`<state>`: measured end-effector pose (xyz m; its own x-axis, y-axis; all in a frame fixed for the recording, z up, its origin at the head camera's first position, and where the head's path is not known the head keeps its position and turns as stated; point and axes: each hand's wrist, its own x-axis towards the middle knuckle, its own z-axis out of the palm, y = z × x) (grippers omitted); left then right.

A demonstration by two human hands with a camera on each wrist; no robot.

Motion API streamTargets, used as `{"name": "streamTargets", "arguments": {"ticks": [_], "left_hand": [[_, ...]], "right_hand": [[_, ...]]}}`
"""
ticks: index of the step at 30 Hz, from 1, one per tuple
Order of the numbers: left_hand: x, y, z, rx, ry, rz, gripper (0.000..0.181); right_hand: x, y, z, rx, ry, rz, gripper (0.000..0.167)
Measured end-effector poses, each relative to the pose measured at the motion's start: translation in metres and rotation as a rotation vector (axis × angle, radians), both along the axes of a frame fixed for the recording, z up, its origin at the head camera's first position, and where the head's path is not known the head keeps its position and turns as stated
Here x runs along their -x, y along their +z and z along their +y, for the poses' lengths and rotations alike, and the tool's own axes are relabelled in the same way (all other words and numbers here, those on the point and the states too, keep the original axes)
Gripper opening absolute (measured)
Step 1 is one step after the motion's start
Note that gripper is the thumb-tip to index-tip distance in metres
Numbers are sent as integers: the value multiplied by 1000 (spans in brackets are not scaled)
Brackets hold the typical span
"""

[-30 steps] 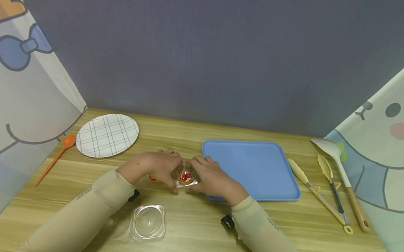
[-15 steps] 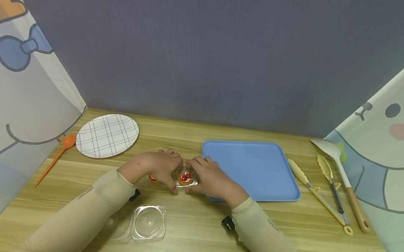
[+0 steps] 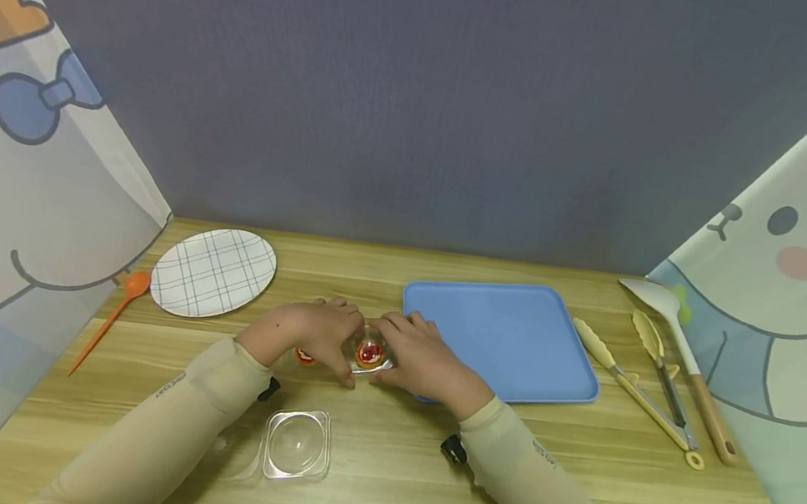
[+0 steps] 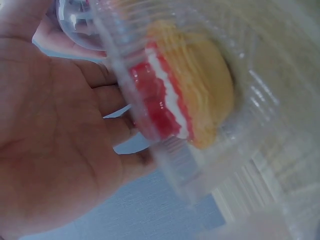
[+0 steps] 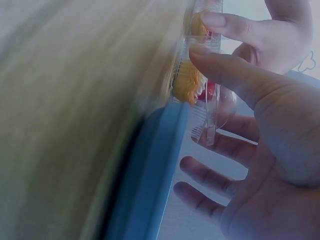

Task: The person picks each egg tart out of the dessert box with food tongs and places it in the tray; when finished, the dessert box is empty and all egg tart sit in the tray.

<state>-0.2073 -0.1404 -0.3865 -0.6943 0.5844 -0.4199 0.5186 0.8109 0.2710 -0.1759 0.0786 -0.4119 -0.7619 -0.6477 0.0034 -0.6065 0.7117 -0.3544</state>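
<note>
Between my hands is a clear plastic cake box point(image 3: 368, 332) with a domed lid, holding a small tart point(image 3: 369, 355) with a glossy red top. My left hand point(image 3: 321, 334) grips its left side and my right hand point(image 3: 422, 359) its right side, thumbs on the near edge and fingers on the far edge. In the right wrist view, the right thumb presses the box beside the tart point(image 5: 188, 82). A second tart point(image 3: 304, 356) lies under my left wrist, partly hidden; the left wrist view shows it in its own clear tub point(image 4: 180, 187).
A clear domed lid or tub point(image 3: 298, 445) lies in front. A blue tray point(image 3: 499, 331) sits right of my right hand. Tongs point(image 3: 636, 390) and a white spatula-like utensil point(image 3: 688, 363) lie far right. A checked plate point(image 3: 214, 272) and an orange spoon point(image 3: 111, 321) lie left.
</note>
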Motion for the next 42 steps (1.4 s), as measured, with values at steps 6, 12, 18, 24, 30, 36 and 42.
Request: {"name": "streamTargets", "arguments": {"ticks": [6,12,18,24,30,36,42], "left_hand": [[0,1,-1,-11,10,-13,70],[0,1,-2,-27,17,-9,76],[0,0,-2,-24,15,-1,77],[1,-1,-2,-12,11,4,79],[1,-2,-2,-7,3,16,79],[1,-1,-2,-9,10,7,78],[-1,0,-4,-28,24,-5,80]], "right_hand": [[-1,1,0,-7,-5,7,83],[-1,0,0,-23,-19,5,86],[-1,1,1,-11,-25,2,87],[-2,3,4,10,-17,3,86],[-4,9,10,11,-22,-1,84],[-11,16,16,-13,-9,5,84],[-20,24,19,-22,12,-9,85]]}}
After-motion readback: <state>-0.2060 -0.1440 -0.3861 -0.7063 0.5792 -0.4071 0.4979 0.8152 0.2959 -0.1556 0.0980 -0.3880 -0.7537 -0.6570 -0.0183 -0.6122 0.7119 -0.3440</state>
